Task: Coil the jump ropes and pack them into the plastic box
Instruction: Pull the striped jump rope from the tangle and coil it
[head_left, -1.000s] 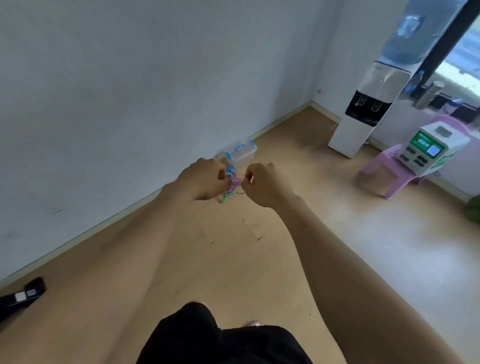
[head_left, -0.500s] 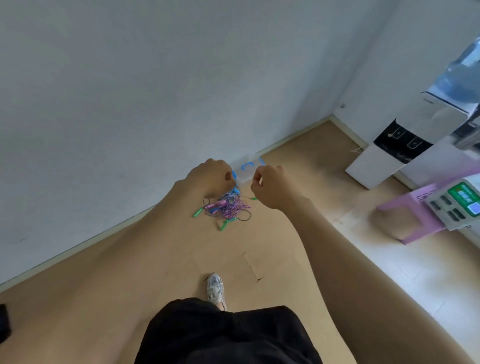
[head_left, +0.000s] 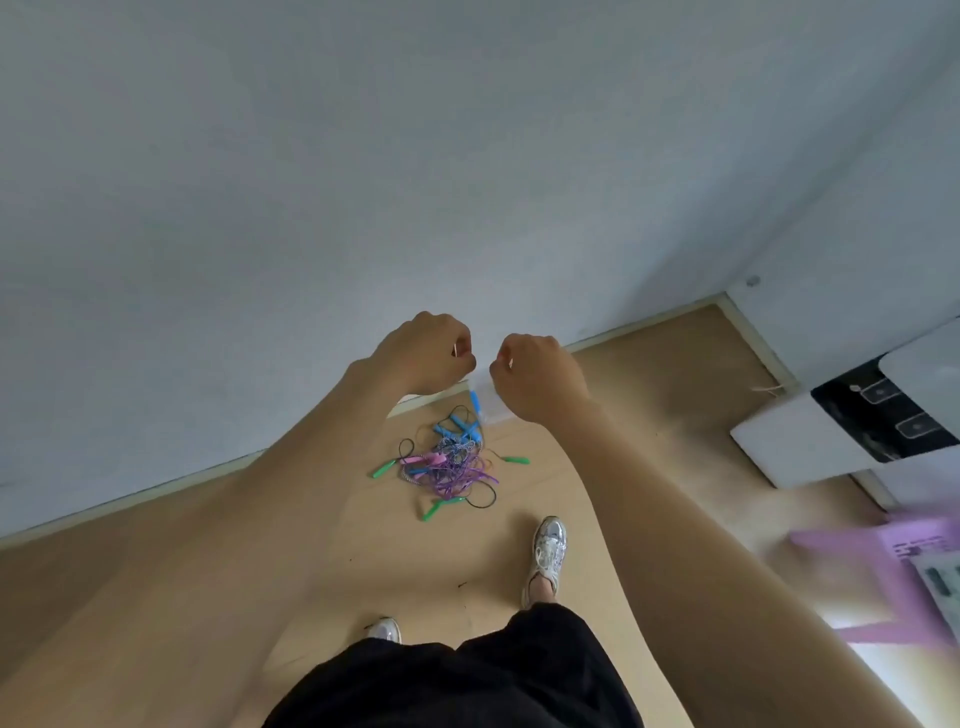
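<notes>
Both hands are up in front of the wall, backs to the camera, fingers curled into loose fists. The left hand (head_left: 426, 353) and right hand (head_left: 537, 376) sit close together but apart. With the palms hidden, I cannot tell whether either pinches anything.

Half a second ago the jump ropes (head_left: 447, 462) lay just under the knuckles. Now the tangle of purple, pink, blue and green lies clear of both hands, at 6 o'clock from them on the wooden floor (head_left: 649, 467). No rope is coiled.

The plastic box (head_left: 482, 395) stands at 12 o'clock from the pile against the wall. It showed plainly between the hands before, but now only a pale sliver shows beside the right wrist.

Two shoes show now, right (head_left: 545, 551) and left (head_left: 384, 630), where one showed before. The water dispenser (head_left: 831, 436) has slid to 3 o'clock, and the purple stool (head_left: 883, 571) is blurred at 4 o'clock.
</notes>
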